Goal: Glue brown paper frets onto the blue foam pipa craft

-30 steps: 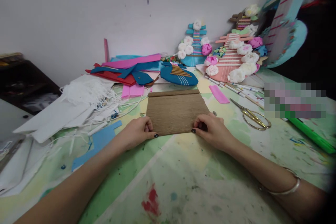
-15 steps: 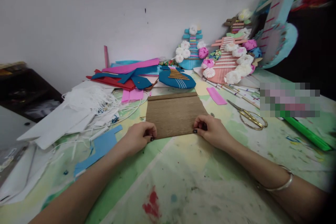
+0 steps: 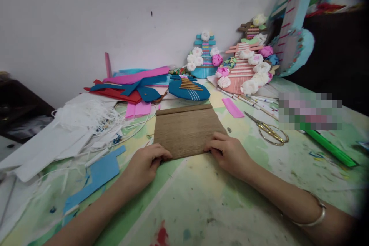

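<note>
A sheet of brown crepe paper (image 3: 184,130) lies flat on the table, with a narrow folded strip along its far edge. At the near left corner my left hand (image 3: 148,161) is closed, its fingertips pinching the near edge. My right hand (image 3: 229,153) pinches the same edge by the near right corner, fingers curled and thumb mostly hidden. Just beyond the paper rests a dark blue lute-shaped craft piece (image 3: 188,89) with brown bars and white strings. To the right are a pink paper strip (image 3: 233,108) and gold-handled scissors (image 3: 269,130).
Flower-decorated blue (image 3: 205,70) and pink lute models (image 3: 240,75) stand by the wall. White cord (image 3: 83,117), white boards (image 3: 43,150) and a blue offcut (image 3: 103,171) cover the left. At right lie thin sticks (image 3: 259,105) and a green cutter (image 3: 331,148).
The whole view has shifted slightly. My thumbs have tucked in and are less visible, while both hands stay at the paper's near edge. The paper keeps its place among the things around it.
</note>
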`<move>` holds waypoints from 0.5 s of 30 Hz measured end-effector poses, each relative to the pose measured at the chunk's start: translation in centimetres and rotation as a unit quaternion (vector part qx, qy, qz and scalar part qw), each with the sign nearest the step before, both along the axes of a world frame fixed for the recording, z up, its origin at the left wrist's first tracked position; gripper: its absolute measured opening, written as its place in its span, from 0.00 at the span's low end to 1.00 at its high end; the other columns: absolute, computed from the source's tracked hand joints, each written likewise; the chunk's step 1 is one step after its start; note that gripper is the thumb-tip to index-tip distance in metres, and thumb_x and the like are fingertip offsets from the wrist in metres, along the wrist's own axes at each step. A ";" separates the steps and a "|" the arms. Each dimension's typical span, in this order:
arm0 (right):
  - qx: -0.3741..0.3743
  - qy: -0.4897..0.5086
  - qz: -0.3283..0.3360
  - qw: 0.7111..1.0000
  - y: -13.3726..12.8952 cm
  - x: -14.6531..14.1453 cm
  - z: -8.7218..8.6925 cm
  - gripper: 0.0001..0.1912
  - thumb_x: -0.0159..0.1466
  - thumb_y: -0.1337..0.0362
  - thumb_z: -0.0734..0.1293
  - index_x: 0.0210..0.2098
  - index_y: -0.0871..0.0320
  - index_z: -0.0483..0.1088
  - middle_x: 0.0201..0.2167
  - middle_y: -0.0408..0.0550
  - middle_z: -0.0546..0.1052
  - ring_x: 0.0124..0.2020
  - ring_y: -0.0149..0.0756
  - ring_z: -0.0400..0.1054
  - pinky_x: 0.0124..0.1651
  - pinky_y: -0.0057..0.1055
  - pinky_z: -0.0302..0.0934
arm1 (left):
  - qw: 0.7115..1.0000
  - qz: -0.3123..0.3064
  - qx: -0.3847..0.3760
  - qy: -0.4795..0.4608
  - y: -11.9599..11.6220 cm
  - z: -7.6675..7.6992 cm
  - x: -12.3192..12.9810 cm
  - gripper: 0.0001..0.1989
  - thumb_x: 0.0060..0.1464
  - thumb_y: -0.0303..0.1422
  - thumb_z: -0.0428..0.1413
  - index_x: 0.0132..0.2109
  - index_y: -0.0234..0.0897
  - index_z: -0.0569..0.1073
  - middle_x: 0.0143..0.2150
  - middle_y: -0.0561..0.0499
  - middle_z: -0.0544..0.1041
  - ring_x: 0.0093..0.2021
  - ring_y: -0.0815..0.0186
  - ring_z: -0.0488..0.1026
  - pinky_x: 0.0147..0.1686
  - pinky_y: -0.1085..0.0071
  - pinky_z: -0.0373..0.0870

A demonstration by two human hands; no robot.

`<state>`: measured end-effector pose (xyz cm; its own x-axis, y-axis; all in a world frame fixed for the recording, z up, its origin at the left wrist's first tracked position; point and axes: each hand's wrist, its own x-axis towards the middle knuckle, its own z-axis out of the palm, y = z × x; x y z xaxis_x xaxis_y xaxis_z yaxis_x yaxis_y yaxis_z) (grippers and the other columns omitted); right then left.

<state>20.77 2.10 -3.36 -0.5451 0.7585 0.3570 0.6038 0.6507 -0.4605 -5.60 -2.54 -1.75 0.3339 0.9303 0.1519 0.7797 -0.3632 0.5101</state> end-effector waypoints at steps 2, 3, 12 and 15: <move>0.049 -0.046 0.008 0.998 -0.4 -0.1 0.0 0.12 0.59 0.76 0.60 0.28 0.60 0.73 0.29 0.47 0.71 0.32 0.34 0.64 0.32 0.29 0.54 | 0.997 -0.011 0.043 0.057 -0.5 -0.2 0.2 0.18 0.52 0.19 0.45 0.37 0.39 0.77 0.37 0.50 0.77 0.36 0.65 0.74 0.36 0.70 0.70; 0.073 -0.074 0.010 0.994 -0.6 -0.1 0.1 0.11 0.60 0.75 0.60 0.28 0.60 0.72 0.29 0.48 0.71 0.33 0.36 0.63 0.32 0.30 0.53 | 0.993 -0.018 0.064 0.099 -0.8 -0.3 0.4 0.18 0.52 0.19 0.45 0.38 0.38 0.77 0.38 0.49 0.77 0.37 0.64 0.74 0.36 0.69 0.71; 0.182 -0.235 0.038 0.954 -1.3 0.1 0.4 0.04 0.59 0.73 0.64 0.32 0.60 0.68 0.31 0.47 0.71 0.32 0.38 0.61 0.29 0.34 0.48 | 0.915 -0.040 0.123 0.383 -2.7 0.5 2.3 0.14 0.50 0.18 0.50 0.41 0.33 0.74 0.37 0.46 0.75 0.34 0.59 0.73 0.21 0.70 0.70; 0.185 -0.251 0.058 0.948 -0.9 0.0 0.5 0.03 0.61 0.73 0.63 0.33 0.60 0.67 0.32 0.48 0.70 0.33 0.38 0.60 0.32 0.34 0.50 | 0.903 -0.057 0.144 0.401 -2.6 0.5 2.5 0.13 0.50 0.18 0.51 0.43 0.32 0.73 0.34 0.47 0.74 0.33 0.59 0.73 0.18 0.71 0.68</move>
<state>20.82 1.21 -2.91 -0.7891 0.5564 0.2603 0.6011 0.7868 0.1401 -3.14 -5.19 -1.30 0.5352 0.8433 0.0490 0.8055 -0.4921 -0.3301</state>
